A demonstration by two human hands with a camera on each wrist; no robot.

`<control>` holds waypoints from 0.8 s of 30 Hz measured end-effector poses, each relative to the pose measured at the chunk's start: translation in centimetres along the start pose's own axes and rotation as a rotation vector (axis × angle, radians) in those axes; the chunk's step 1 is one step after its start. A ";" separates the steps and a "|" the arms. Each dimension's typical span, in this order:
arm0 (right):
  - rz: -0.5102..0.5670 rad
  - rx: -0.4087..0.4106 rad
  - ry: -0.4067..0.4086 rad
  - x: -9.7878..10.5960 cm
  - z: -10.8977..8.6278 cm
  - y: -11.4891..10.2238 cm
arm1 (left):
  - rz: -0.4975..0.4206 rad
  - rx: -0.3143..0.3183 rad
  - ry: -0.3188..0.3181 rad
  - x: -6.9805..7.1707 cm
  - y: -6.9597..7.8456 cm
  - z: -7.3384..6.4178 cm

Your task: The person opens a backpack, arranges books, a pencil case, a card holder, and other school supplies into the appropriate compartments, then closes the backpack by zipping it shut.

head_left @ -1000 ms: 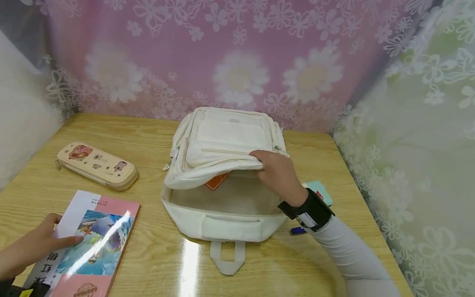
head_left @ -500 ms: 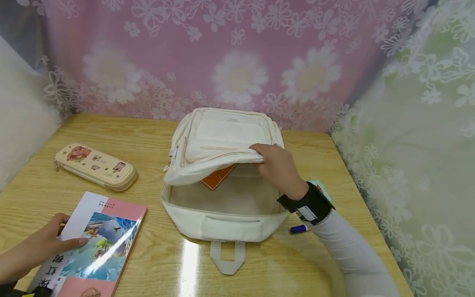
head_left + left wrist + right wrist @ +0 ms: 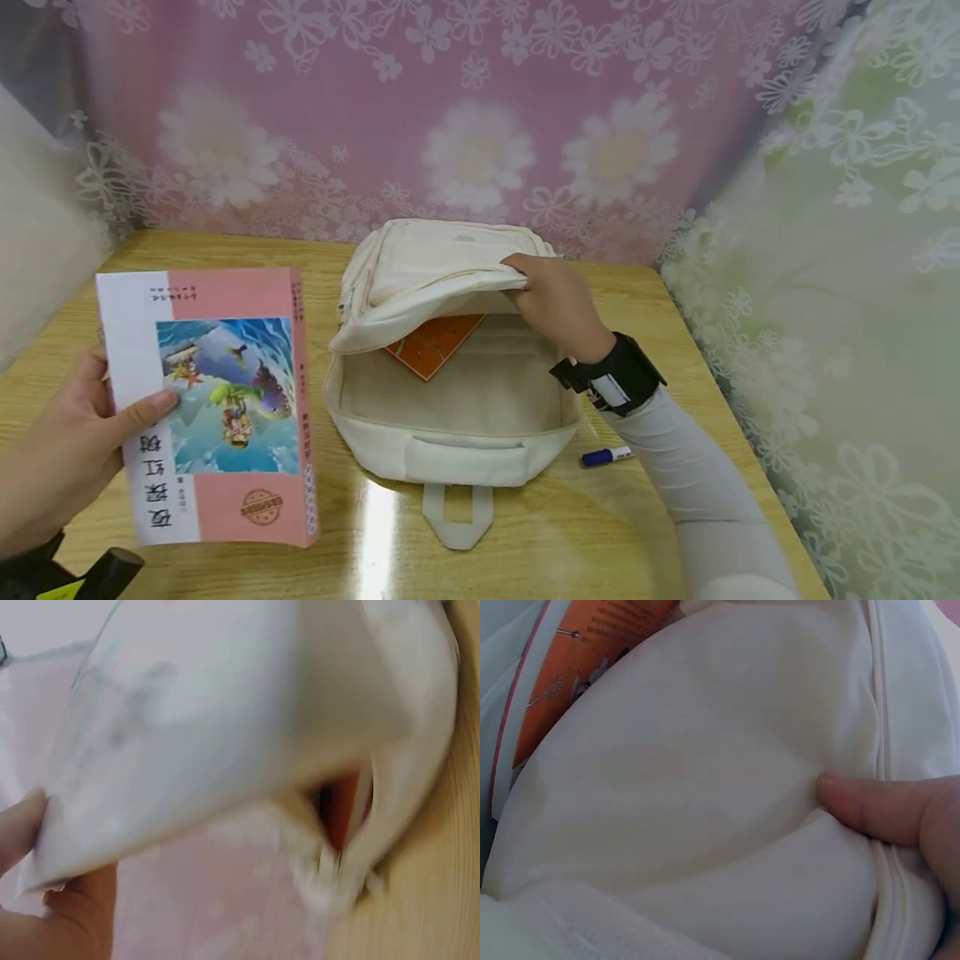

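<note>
A white backpack (image 3: 487, 454) lies on the table with its main compartment gaping toward me. My right hand (image 3: 562, 308) pinches the edge of its front flap and holds it up; the right wrist view shows the thumb (image 3: 877, 810) pressed on the cloth. Inside sits an orange-covered book (image 3: 435, 346), partly hidden by the flap. At the left, my left hand (image 3: 82, 442) grips a pink and white book (image 3: 240, 508) with a sea picture on its cover, thumb on the front. It is raised off the table, left of the backpack. The left wrist view shows that book (image 3: 187, 735) blurred.
A blue-capped marker (image 3: 603, 457) lies on the wooden table (image 3: 570, 542), right of the backpack near my right forearm. The backpack's carry loop (image 3: 457, 533) points toward me. A pink floral curtain (image 3: 375, 125) hangs behind the table.
My left hand has lifted the pink and white book off the table, turning it more upright; it now covers the pencil case. My right hand has raised the flap, showing more of the orange book.
</note>
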State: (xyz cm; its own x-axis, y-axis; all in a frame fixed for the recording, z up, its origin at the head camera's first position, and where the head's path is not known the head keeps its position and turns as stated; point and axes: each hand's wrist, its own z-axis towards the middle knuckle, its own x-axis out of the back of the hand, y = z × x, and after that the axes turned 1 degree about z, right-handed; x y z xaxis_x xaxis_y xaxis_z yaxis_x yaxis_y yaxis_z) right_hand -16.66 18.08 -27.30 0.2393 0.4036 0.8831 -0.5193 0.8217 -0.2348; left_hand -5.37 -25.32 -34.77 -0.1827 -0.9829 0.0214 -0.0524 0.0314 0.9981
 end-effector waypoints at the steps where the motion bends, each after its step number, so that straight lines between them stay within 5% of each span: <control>1: 0.005 -0.006 0.002 0.1 0.2 0.0 | -0.079 0.000 -0.042 -1.0 0.4 0.5; 5: 0.007 -0.007 0.025 0.2 1.1 -0.1 | -0.186 -0.005 -0.246 -6.3 2.4 2.4; 10: 0.032 0.019 0.025 0.3 1.8 0.0 | -0.036 0.055 -0.451 -12.9 4.8 4.4; 14: 0.076 0.022 -0.006 0.3 2.3 0.1 | 0.057 0.089 -0.557 -16.8 4.5 5.7; 18: 0.086 -0.003 -0.026 0.4 2.7 0.0 | 0.052 0.161 -0.596 -19.1 2.7 7.2; 24: 0.065 -0.020 -0.048 0.6 2.9 -0.2 | -0.095 0.325 -0.552 -19.5 0.7 9.8</control>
State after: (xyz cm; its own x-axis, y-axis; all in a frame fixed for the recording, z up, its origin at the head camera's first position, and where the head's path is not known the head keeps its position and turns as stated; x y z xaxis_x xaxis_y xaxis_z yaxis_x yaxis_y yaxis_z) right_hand -18.79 17.04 -25.52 0.1653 0.4368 0.8842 -0.5157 0.8025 -0.3001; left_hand -11.45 -4.35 -35.04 -0.6361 -0.7490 -0.1852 -0.3720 0.0874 0.9241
